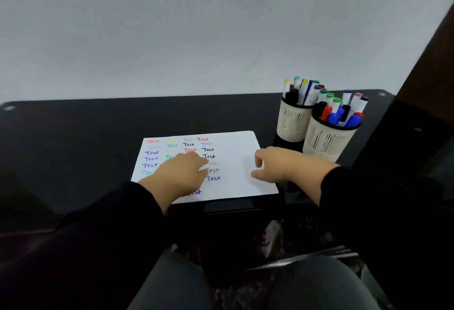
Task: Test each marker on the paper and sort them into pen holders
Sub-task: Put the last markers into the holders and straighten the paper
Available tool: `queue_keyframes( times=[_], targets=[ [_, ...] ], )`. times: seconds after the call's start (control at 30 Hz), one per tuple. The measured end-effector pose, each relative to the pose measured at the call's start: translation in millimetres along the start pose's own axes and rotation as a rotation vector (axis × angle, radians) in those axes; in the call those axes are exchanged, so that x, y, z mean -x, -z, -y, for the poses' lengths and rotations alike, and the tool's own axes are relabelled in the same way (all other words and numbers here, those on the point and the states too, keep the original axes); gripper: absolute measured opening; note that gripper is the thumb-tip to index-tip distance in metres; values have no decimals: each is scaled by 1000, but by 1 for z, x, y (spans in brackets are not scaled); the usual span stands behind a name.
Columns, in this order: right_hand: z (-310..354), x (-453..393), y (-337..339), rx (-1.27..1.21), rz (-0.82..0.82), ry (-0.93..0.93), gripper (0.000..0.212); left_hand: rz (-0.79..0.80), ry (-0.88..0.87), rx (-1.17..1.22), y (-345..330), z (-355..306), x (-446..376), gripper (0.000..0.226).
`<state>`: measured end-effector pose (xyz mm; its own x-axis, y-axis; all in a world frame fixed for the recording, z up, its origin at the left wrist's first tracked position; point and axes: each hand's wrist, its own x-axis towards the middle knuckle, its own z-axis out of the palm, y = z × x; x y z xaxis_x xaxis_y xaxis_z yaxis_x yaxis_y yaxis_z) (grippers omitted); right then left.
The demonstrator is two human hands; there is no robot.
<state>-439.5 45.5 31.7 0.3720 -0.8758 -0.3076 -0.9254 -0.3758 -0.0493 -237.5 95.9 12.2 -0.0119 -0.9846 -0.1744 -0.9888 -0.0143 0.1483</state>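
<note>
Seated person at a dark table (73, 133), head view. The left hand (181, 174) lies on the paper (235, 145) with fingers extended and holding nothing; it covers the middle of the written columns, so several words there are cut off or unreadable. The right hand (272, 164) hovers over or rests on the paper's right part (contact cannot be told), fingers loosely bent downward, thumb apart, nothing in its grasp. Legible writing: the word "Test" repeated in rows in red, black, blue and green; fainter yellow, grey and pale blue entries near the top are hard to make out, and one word at the lower edge shows only its ending. Two pale slotted pen holders stand touching at the paper's far right: the rear holder (293, 123) and the front holder (326, 140), both filled with capped markers (333, 118); any labels on the barrels are too small to read. Black sleeves cover both forearms
</note>
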Motion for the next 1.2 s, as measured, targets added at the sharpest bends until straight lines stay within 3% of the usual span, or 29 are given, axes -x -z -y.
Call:
queue_keyframes(
  times=[0.23, 0.4, 0.53, 0.67, 1.07, 1.2],
  targets=[
    [10, -34, -15, -113, -38, -235, 63, -54, 362, -30, -8, 45, -4, 61],
    [9, -47, -13, -229, -6, -328, 42, -24, 612, 118, -10, 57, -12, 65],
    [8, -52, -13, -313, 7, -375, 24, -11, 654, 159, -9, 60, -17, 60],
    [8, -55, -13, -359, 7, -408, 23, -4, 711, 194, -7, 63, -23, 59],
    [-2, -67, -9, -464, 43, -425, 27, -65, 647, 186, -11, 63, -44, 61],
    [-6, -71, -1, -417, 78, -437, 18, -75, 633, 217, -6, 63, -52, 62]
  ],
)
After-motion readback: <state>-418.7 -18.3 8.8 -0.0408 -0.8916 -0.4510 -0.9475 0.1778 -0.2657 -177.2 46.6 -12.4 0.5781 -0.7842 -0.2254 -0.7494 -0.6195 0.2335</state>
